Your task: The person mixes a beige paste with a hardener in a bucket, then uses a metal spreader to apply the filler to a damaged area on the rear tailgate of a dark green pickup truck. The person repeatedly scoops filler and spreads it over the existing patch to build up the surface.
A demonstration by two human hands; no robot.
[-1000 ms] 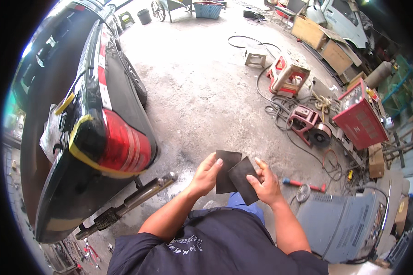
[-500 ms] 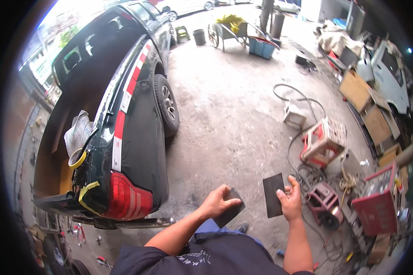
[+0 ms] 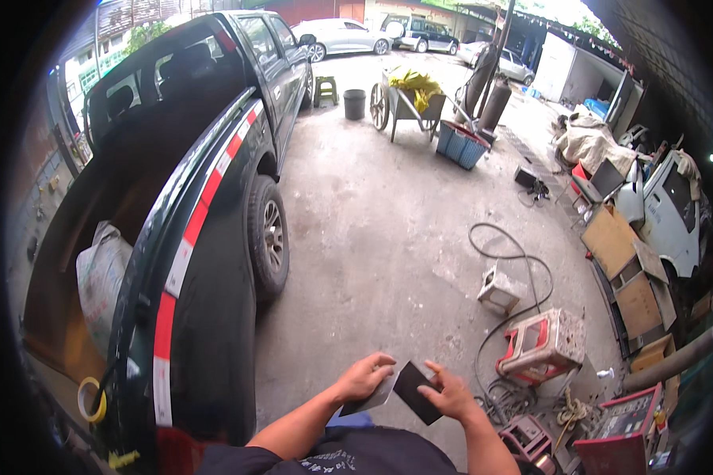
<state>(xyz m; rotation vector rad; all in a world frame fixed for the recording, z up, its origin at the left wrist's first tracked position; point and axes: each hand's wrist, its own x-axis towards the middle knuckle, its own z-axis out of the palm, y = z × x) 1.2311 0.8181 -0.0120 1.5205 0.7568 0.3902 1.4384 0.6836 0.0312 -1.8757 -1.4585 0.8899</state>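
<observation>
1. R sheet (image 3: 414, 388) & L sheet (image 3: 370, 400): both in mid-air in front of the shirt (image 3: 364, 457), above the floor (image 3: 372, 261), R of the pickup's (image 3: 218, 340) rear side. Inner edges v. close; can't tell if touching.
2. R hand (image 3: 454, 394): grasping R sheet by its R edge, thumb on the dark face; prob. pinched so as the thin sheet won't flop & most of its face is uncovered.
3. L hand (image 3: 364, 378): grasping L sheet from above, fingers curled; exact thumb pos. unclear. Sheet tilts, paler twd its R end, prob. light glancing off.
4. Tape roll (image 3: 100, 410) at pickup's rear corner, prob. parked there for easy reach; can't tell if hung or resting. Sack (image 3: 103, 273) in the bed.
5. Red/white stool (image 3: 558, 340) & small stool (image 3: 499, 289) on floor, hose (image 3: 548, 277) looping round, prob. just left out of the way.
6. Writing: shirt has wee white lettering, part cut off, illegible. Sheets: no print visible. Pickup's red/white strip (image 3: 193, 224): no words legible.
</observation>
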